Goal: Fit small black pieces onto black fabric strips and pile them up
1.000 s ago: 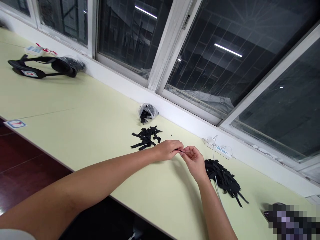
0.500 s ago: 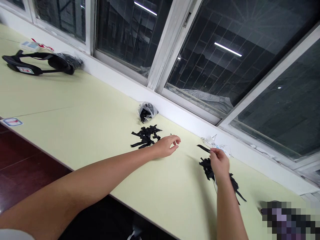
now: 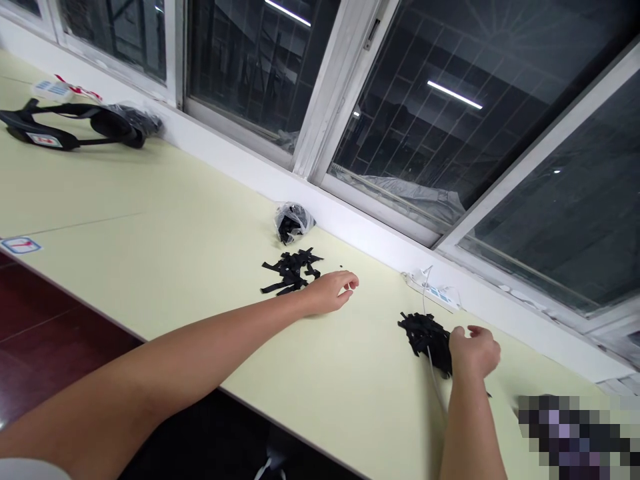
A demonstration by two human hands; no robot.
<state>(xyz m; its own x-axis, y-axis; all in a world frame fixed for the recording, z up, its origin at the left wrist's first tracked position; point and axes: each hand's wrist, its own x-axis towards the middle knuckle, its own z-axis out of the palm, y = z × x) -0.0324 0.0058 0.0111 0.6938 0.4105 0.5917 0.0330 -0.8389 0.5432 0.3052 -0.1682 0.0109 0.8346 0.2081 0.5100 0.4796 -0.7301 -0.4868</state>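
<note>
My left hand [image 3: 333, 291] rests on the table with its fingers loosely curled and a gap to the thumb; nothing shows in it. Just behind it lies a small, loose pile of short black straps [image 3: 293, 270], partly hidden by the hand. My right hand [image 3: 477, 350] is at the right side of a denser heap of black straps [image 3: 425, 337], thumb and fingers apart, with no strap visible between them. The hand and forearm cover part of that heap. A thin pale cable [image 3: 434, 377] runs across it.
A clear plastic bag [image 3: 295, 222] with black pieces stands near the wall. A white power strip [image 3: 435, 293] lies behind the right heap. Black headgear [image 3: 75, 127] sits far left, and a pixelated dark object [image 3: 565, 433] is at the right. Windows line the back.
My right hand held one black strap above the heap; it has moved right and down and let the strap go. The left hand has hardly moved.
</note>
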